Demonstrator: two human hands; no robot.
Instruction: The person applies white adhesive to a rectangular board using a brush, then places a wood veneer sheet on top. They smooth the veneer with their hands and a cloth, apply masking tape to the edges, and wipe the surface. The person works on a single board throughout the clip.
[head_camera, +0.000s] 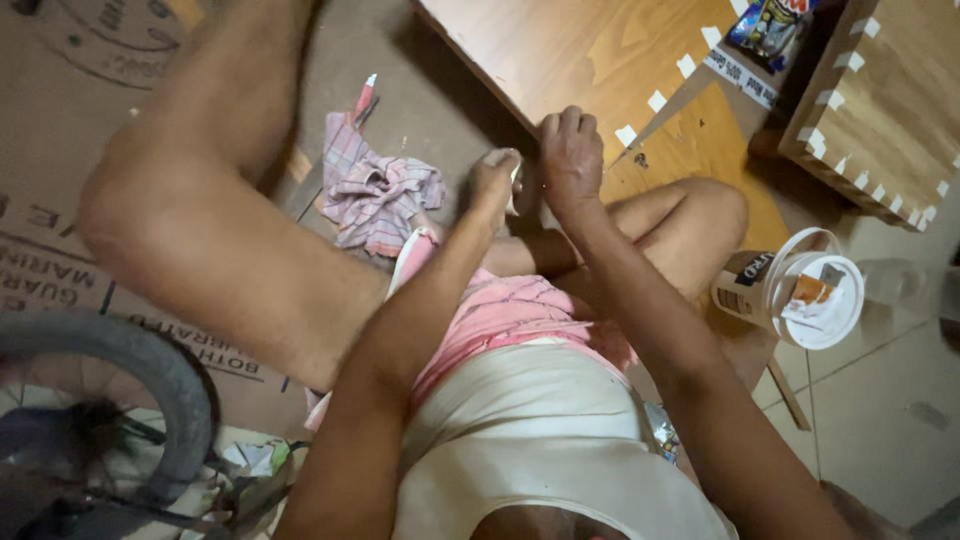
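The person sits on the floor with both hands raised together at the near edge of a flat wooden board with pale inlaid square marks (600, 50). The left hand (495, 180) is closed in a pinch on a small whitish piece (514, 178), too small to name, held just at the board's dark edge. The right hand (570, 150) is curled, fingers pressed together, knuckles up, resting against that same edge and touching the left.

To do this well, I judge the right hand should brace firmly on the board so the edge does not shift, while the left keeps a light, steady pinch and works the piece squarely along the edge, not at a slant. Elbows tucked close would help control.

A crumpled striped pink-and-grey cloth (375, 195) lies near on the cardboard sheet (60, 120); a white plastic tub with a lid (800, 290) lies on its side by the right knee.
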